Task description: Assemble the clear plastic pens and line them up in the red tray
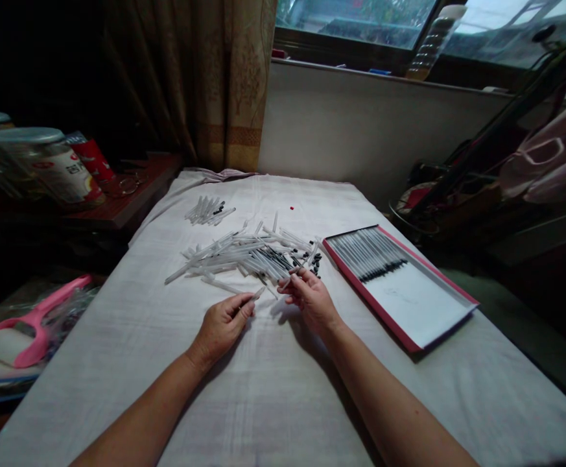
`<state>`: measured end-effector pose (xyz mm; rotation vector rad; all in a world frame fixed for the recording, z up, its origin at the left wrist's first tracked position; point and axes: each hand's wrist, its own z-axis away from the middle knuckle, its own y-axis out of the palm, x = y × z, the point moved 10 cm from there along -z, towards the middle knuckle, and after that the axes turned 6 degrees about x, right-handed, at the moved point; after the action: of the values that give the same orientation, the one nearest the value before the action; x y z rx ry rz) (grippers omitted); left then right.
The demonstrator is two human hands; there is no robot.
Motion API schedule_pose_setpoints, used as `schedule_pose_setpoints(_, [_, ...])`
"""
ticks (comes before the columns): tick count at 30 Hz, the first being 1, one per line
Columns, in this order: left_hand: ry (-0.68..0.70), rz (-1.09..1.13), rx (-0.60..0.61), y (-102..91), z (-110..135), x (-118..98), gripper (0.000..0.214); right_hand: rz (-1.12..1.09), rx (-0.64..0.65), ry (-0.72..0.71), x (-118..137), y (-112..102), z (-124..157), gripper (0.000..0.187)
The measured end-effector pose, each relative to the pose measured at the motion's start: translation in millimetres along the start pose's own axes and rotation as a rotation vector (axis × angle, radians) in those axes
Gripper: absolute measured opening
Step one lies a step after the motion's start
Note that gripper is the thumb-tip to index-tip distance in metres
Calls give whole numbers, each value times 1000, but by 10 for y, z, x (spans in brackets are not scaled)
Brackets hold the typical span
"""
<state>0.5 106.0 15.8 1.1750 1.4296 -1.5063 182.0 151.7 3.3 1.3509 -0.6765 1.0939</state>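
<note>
My left hand [227, 324] is closed, thumb and fingers pinching a clear pen barrel [258, 294] whose tip points up and to the right. Facing it, my right hand [309, 299] pinches a thin pen part [285, 284]; I cannot tell whether it is a barrel or a refill. Just beyond both hands lies a loose heap of clear pen barrels [214, 256]. Dark-tipped refills [270, 256] lie among them, and small black caps [316, 264] are scattered at the heap's right side.
A red-edged shallow box [399, 334] on the right holds a row of black-tipped pens [367, 253]. Farther back left is a smaller pen pile [207, 211]. A small red piece [292, 208] lies on the white cloth [244, 402]. Jars [44, 168] stand on a side table.
</note>
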Motion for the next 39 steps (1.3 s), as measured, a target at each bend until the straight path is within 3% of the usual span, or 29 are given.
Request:
schedule_pose_setpoints(6, [-15,75,-61,-50,32,-13,27,186,86,-22,92,99,57,53])
schedule_pose_setpoints(10, [-10,168,-134,-130,67,-54,23,282,184,-101,302,158,128,34])
schedule_pose_setpoints(13, [67,95,-156,-180,76,-163,19,260,251,-150,443,188,191,32])
schedule_pose_setpoints(19, [141,-41,-161,-192,82,-255,18,237,75,-325,684,46,292,40])
schedule_pose_setpoints(24, [5,283,-220,-247,66,-124,24,263,-1,-383,726,3,334,42])
schedule_pose_setpoints(27, [-188,597,-295,-258,72,91,27,390,28,-421,731,72,380,34])
schedule_pose_setpoints(30, [-352,800,-360,-234,111,258,17,465,75,-468,749,174,459,29])
schedule_pose_setpoints(34, [-421,910,-411,-220,157,308,2,515,146,-523,799,338,574,25])
schedule_pose_setpoints(39, [-464,979,-436,-167,205,295,7,595,219,-611,865,526,689,19])
